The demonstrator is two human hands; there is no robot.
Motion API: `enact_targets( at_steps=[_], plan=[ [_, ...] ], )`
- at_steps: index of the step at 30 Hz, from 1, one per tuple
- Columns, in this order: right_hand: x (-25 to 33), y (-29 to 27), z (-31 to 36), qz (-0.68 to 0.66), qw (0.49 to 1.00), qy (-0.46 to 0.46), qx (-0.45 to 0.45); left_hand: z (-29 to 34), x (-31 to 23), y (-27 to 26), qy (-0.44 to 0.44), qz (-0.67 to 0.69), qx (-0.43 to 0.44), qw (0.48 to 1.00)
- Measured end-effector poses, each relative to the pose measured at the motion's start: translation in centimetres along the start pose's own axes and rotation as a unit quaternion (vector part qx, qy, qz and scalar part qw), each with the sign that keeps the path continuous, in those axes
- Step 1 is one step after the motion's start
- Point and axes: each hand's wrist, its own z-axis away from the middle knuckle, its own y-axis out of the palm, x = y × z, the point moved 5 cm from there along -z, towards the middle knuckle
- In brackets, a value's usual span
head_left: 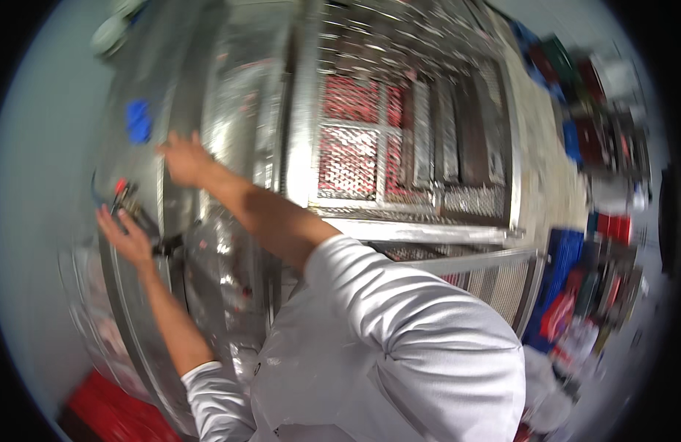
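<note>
My left hand [131, 244] is raised with its fingers apart, beside a small metal fitting [122, 193] with a red top, maybe a tap. Whether the fingertips touch the fitting I cannot tell. Across the steel counter reaches my right hand [186, 160], its fingers stretched out and nothing seen in them. Just beyond that hand, a crumpled bright blue item [138, 121] lies on the steel ledge [141, 81]; its kind is unclear. Under my right forearm runs a shiny steel basin or trough [241, 125]. The picture is smeared by motion.
To the right stands a large metal frame [407, 232] with perforated panels and red showing through. Red material [119, 409] sits at the lower left. Stacked crates and bags, including a blue crate [558, 276], line the far right. A pale wall [46, 184] bounds the left.
</note>
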Motion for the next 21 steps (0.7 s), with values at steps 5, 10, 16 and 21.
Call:
enact_targets(
  at_steps=[5, 10, 16, 21],
  plan=[
    [-25.1, -7.4, 23.3, -0.165, 0.965, 0.169, -0.114, -4.3, 1.3, 8.0, 0.132, -0.273, 0.028, 0.953],
    [-50.1, -20.9, 55.8, 0.194, 0.741, 0.616, -0.184, -4.7, 1.7, 9.2, 0.134, -0.337, -0.006, 0.932],
    [-59.1, -29.7, 76.8, 0.294, 0.636, 0.701, 0.136, -5.4, 2.5, 10.1, 0.056, -0.317, 0.053, 0.945],
    [-58.8, -28.1, 71.6, 0.234, 0.727, 0.640, 0.089, -4.4, 4.6, 8.8, 0.026, -0.278, 0.056, 0.958]
  ],
)
